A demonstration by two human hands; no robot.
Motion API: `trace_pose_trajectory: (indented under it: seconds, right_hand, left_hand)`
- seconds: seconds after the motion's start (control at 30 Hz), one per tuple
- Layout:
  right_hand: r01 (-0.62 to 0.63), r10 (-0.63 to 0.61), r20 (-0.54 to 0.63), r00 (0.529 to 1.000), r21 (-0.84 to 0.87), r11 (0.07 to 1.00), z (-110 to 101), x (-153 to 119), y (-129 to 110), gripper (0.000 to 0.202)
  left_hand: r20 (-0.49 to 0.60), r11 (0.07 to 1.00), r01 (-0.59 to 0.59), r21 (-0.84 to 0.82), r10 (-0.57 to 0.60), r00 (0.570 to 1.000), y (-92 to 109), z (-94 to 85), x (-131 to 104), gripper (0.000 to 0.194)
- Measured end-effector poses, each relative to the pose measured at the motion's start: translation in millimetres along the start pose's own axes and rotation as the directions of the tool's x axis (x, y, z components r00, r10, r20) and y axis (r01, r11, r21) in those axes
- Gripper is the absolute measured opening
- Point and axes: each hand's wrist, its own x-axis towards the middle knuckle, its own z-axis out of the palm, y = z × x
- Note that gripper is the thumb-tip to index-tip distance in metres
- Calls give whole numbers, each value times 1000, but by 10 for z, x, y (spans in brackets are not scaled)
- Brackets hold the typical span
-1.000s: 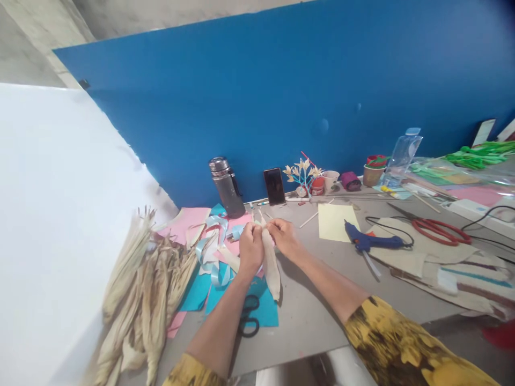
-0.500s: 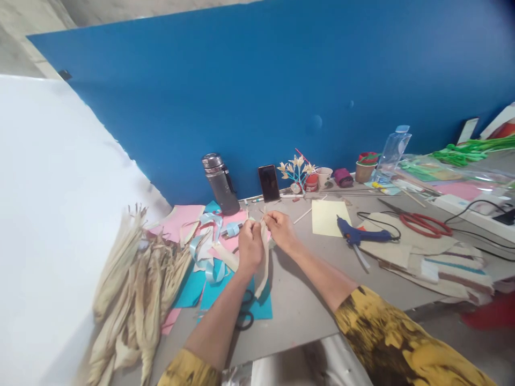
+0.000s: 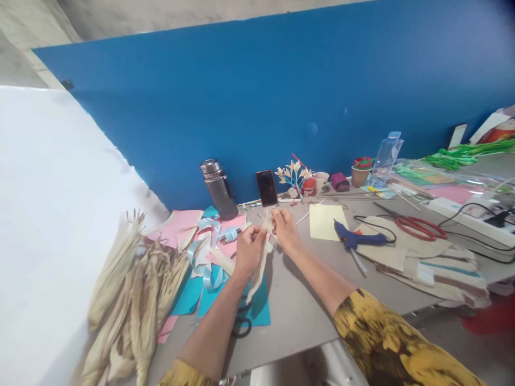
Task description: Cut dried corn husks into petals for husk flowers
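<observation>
Grey table | left fingers pinch pale strip | right fingers curled, grip unclear

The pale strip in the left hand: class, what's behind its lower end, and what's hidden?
A teal sheet lies behind the lower end of the pale strip. The patch directly behind it is covered; the left hand hides part of the strip.

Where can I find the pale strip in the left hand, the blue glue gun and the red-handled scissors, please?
Pale strip (image 3: 258, 272), head view: its lower, hanging part.
Blue glue gun (image 3: 362, 238), head view: its body.
Red-handled scissors (image 3: 402, 221), head view: handles, near the blades.
</observation>
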Motion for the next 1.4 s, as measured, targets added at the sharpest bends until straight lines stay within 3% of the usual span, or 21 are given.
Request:
trace_pose_trajectory:
  seconds: [0.07,0.13,0.23,0.37,0.5,0.67,0.83,1.0,1.1,1.17,1.3,1.4]
  right_hand:
    - [-79,75,60,995,67,995,-6,-25,-22,46]
    - [-166,140,210,968,116,979,8,-91,-57,45]
    - [-181,132,379,916,97,979,43,-196,-98,35]
    - [-126,101,379,920,41,991,48,-235,-117,28]
    - [-30,81,388,918,-136,990,19,-218,-137,22]
    - [122,2,427,904,-262,957,23,-212,-123,19]
    - [134,8,471,882,-267,954,30,-226,-107,16]
    - [110,24,565,824,-201,973,8,-263,-156,19]
    - [52,55,555,830,-175,983,-7,-262,-180,19]
    - [37,51,498,866,-166,985,-4,-249,-178,19]
    - [27,24,319,947,-154,988,26,-194,-131,25]
    - [44,0,239,971,-178,983,32,-156,-83,31]
  left_hand:
    - [-55,998,-4,-63,1,998,-50,-19,29,18]
    - [-103,983,29,-183,-48,993,-92,-43,65,17]
    - [-136,934,88,-346,-143,980,-109,-90,112,20]
    - [-88,910,160,-382,-208,974,-98,-159,143,15]
    - [-44,913,200,-354,-230,972,-147,-201,158,11]
    - [-108,907,194,-373,-250,962,-204,-156,133,13]
    - [-193,903,184,-388,-275,942,-180,-135,121,18]
    - [-278,892,159,-423,-295,914,-140,-279,237,23]
    - [-320,887,102,-451,-268,909,-75,-368,288,25]
    - [-303,880,88,-467,-253,919,-27,-376,271,34]
    - [-19,890,263,-373,-291,957,0,-252,145,42]
    - [48,910,271,-313,-269,962,-42,-142,78,41]
